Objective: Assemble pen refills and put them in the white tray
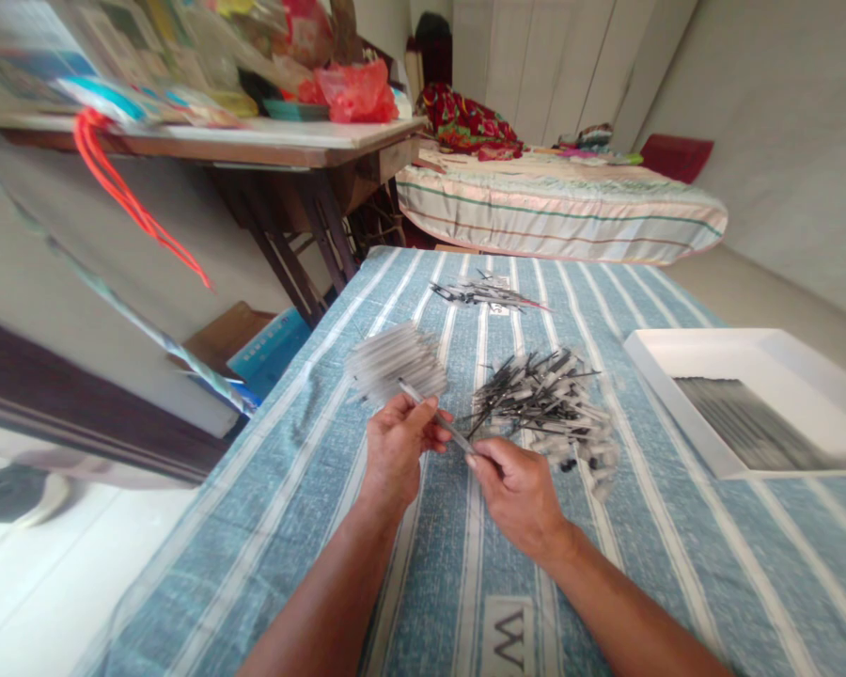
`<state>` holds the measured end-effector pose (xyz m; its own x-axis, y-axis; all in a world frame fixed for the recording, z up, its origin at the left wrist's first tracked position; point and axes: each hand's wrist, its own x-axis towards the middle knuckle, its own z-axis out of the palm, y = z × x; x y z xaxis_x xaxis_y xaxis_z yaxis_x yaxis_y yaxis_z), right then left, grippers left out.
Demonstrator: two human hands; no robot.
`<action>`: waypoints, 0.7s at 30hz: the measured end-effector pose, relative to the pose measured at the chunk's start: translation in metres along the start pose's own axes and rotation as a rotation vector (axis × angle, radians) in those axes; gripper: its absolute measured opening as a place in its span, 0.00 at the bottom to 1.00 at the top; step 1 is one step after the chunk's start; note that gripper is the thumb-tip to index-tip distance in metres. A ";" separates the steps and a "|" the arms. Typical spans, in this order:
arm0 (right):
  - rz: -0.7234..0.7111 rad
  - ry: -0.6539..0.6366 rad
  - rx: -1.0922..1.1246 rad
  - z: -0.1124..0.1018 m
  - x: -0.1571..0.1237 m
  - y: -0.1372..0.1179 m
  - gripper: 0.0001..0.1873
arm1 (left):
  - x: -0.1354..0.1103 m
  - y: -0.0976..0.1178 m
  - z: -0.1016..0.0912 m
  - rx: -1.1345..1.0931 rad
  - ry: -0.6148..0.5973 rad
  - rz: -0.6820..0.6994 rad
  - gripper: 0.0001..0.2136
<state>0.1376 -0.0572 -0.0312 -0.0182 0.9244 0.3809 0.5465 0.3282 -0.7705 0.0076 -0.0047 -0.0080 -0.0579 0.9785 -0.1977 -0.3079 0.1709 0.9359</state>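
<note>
My left hand [397,442] and my right hand [514,489] are both closed on one thin clear pen barrel [433,417], held slanted between them above the striped cloth. The left fingers pinch its upper part, the right fingers its lower end. Just beyond the left hand lies a heap of clear pen barrels [395,362]. Beyond the right hand lies a heap of dark refills and pen parts [546,400].
A white tray [683,362] with finished pens in a row stands at the right. A smaller pile of dark parts [486,294] lies farther back. The blue striped tablecloth [465,583] covers the table. A cluttered wooden table [268,141] and a bed [556,212] stand behind.
</note>
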 end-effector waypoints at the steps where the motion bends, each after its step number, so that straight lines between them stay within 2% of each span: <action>1: 0.005 -0.001 -0.012 0.000 0.000 0.000 0.08 | 0.000 -0.001 0.000 -0.004 -0.005 -0.003 0.08; 8: 0.031 0.005 -0.035 0.000 -0.001 0.005 0.09 | -0.004 -0.003 0.002 -0.018 -0.012 0.000 0.08; 13: 0.041 -0.063 -0.051 0.002 0.002 0.008 0.10 | -0.004 -0.002 0.004 0.004 0.002 -0.001 0.09; 17: -0.020 -0.102 -0.178 -0.001 0.009 0.005 0.12 | -0.004 0.001 0.007 0.014 -0.027 -0.018 0.09; 21: -0.087 -0.150 -0.321 -0.009 0.018 0.000 0.09 | -0.001 0.000 0.008 0.043 -0.107 -0.023 0.08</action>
<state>0.1450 -0.0417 -0.0200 -0.1857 0.9219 0.3400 0.7721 0.3509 -0.5299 0.0150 -0.0049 -0.0055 0.0513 0.9805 -0.1896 -0.2669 0.1964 0.9435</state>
